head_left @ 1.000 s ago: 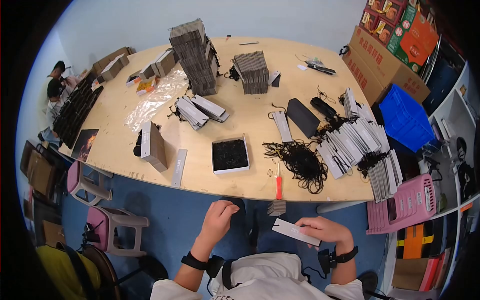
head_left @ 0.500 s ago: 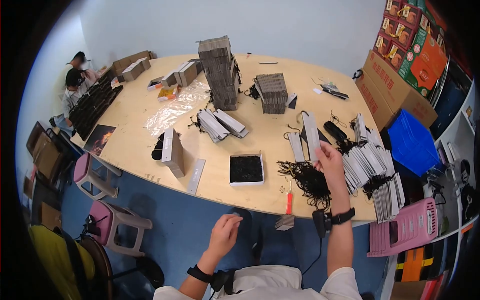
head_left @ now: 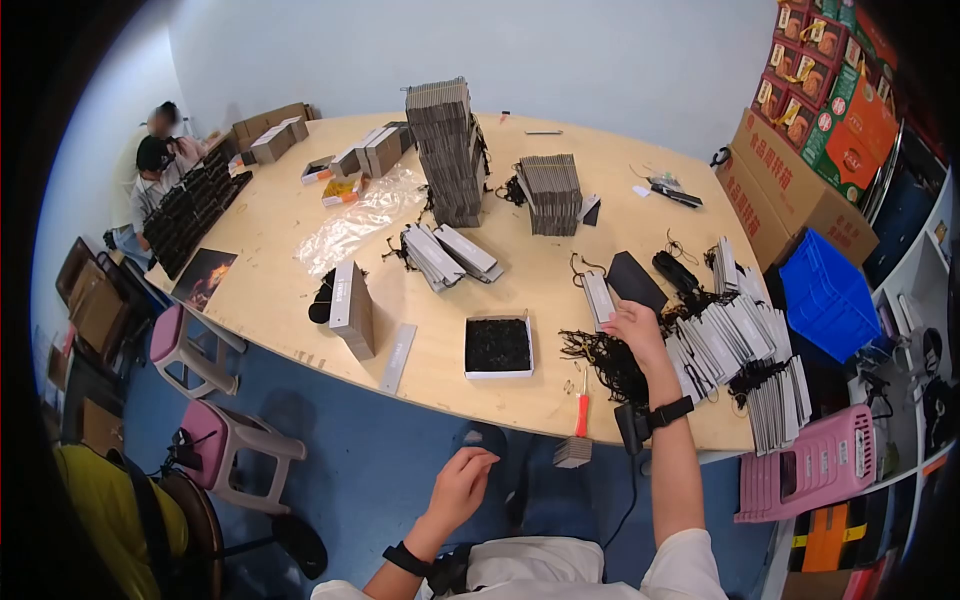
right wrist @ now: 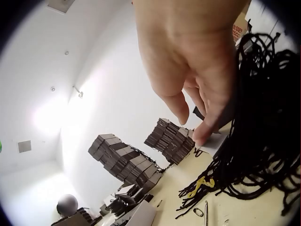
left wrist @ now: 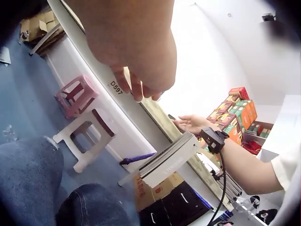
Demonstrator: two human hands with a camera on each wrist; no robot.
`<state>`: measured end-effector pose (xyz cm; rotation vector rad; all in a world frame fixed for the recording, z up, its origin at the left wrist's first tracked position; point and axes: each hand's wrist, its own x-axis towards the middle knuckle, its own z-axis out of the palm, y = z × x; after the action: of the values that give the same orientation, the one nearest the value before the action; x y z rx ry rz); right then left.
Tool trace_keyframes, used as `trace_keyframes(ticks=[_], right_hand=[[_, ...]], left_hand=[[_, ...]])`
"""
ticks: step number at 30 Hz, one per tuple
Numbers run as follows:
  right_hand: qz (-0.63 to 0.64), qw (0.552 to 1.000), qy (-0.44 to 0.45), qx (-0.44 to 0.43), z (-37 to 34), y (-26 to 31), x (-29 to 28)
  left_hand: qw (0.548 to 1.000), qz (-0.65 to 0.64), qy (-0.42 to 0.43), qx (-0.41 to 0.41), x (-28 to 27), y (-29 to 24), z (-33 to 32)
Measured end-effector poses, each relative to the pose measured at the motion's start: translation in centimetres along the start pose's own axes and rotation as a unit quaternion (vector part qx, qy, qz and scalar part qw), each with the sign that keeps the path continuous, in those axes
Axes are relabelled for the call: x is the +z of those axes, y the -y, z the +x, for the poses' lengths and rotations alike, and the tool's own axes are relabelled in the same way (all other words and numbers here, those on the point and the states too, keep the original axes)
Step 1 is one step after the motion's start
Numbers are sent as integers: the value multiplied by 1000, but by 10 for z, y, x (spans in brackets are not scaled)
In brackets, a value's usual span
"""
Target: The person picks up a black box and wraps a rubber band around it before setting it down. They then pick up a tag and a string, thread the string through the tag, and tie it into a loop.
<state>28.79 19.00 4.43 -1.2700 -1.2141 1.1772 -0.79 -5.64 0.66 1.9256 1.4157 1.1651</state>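
Observation:
My right hand [head_left: 636, 332] reaches over the table, its fingertips at the lower end of a light grey tag [head_left: 597, 296]. In the right wrist view, the thumb and fingers of the right hand [right wrist: 193, 70] stand apart, one fingertip touching a pale tag [right wrist: 214, 143]. Beside the hand lies a heap of black cords [head_left: 606, 360], and a dark card [head_left: 636, 282] is behind it. My left hand [head_left: 462, 488], fingers loosely bent, hangs empty in front of the table edge. A small stack of tags [head_left: 573, 452] is at that edge, below a red-handled tool [head_left: 582, 414].
An open box of black material [head_left: 499, 345] stands mid-table near the edge. Tall tag stacks [head_left: 445, 150] are farther back. Corded tags [head_left: 735, 335] cover the right side. Stools [head_left: 240, 455] stand at left; a blue crate [head_left: 828, 295] is at right. Two people sit far left.
My right hand first carried a tag from near my lap to the table; now it has lowered that tag beside the dark card, its fingers spread. The left hand has shifted slightly; the head view has moved.

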Motion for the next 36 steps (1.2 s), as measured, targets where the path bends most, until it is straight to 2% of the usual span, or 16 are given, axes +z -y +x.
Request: trace_keyframes(ticks=[2, 5, 6, 8, 9, 11, 13, 15, 18, 20, 22, 26, 28, 29, 32, 36], right_hand=[[18, 1000, -16, -6, -9, 9, -2], [-40, 998, -34, -29, -31, 26, -14], [-131, 990, -27, -36, -46, 41, -17], [-288, 954, -20, -83, -64, 49, -25], [-289, 954, -21, -81, -73, 46, -29], [-399, 890, -52, -215, -92, 37, -35], [-399, 890, -38, -220, -114, 42, -35], [-408, 900, -16, -151, -134, 42, -36], [-398, 901, -76, -156, -155, 38, -40], [-392, 902, -97, -150, -164, 28, -49], [-360, 904, -185, -139, -167, 8, -59], [-373, 896, -217, -104, -171, -13, -80], [-335, 923, -168, -92, -173, -14, -79], [-335, 922, -169, -93, -174, -10, -74], [-317, 937, -84, -122, -176, 9, -40], [-372, 913, -61, -153, -163, 8, -10]], left_hand=[[1000, 0, -6, 1, 2, 0, 2], [1000, 12, -18, 18, 6, -3, 9], [999, 26, -28, 32, 8, -5, 12], [999, 18, -16, 41, 14, -8, 17], [999, 11, -6, 49, 18, -10, 19], [998, 10, 12, 65, 24, -17, 26], [996, 10, 28, 82, 30, -23, 32], [994, 5, 45, 96, 36, -28, 36], [989, 3, 52, 135, 44, -29, 40], [991, -7, 58, 121, 45, -36, 41], [992, -17, 66, 109, 47, -38, 43], [992, 18, 11, 123, 51, -36, 50], [993, 41, 5, 111, 50, -30, 50], [993, 41, 5, 112, 51, -27, 50], [996, 12, 13, 88, 53, -22, 46], [997, -17, 35, 64, 51, -20, 43]])
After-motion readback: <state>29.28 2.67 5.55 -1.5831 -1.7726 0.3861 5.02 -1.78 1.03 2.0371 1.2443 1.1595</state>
